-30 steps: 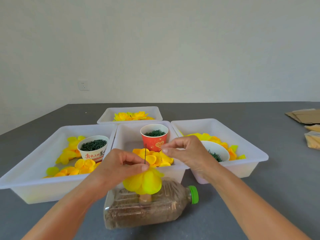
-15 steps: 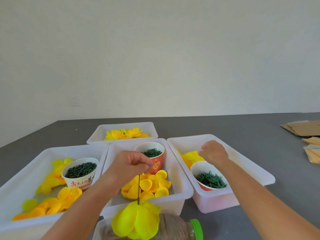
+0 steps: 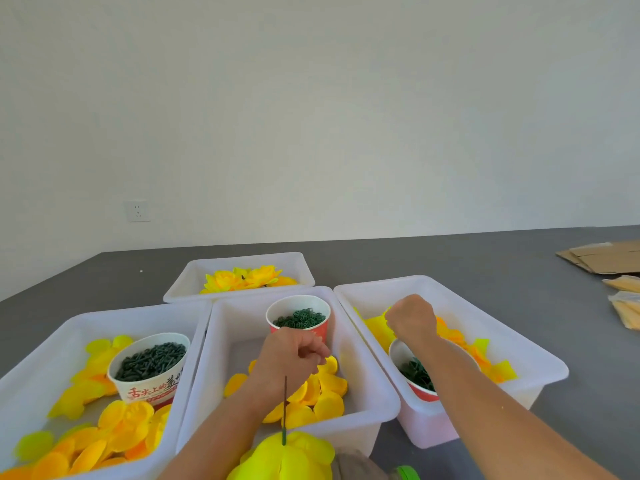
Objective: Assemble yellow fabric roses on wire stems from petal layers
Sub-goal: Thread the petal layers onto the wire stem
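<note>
Head view shows the left hand (image 3: 294, 355) hovering over the middle tray (image 3: 363, 375), fingers curled; whether it pinches the dark wire stem (image 3: 285, 407) rising from the half-built yellow rose (image 3: 287, 459) at the near edge, I cannot tell. Right hand (image 3: 412, 318) reaches into the right tray (image 3: 533, 344), fingers curled down among yellow petal layers (image 3: 377, 325); its grasp is hidden. Finished roses (image 3: 242, 278) lie in the far tray (image 3: 242, 261). Cups of green parts (image 3: 299, 318) stand in the trays.

Yellow petal layer (image 3: 287, 457) threaded on upright green wire stem (image 3: 285, 410); loose petals (image 3: 322, 393) in bins.
</note>
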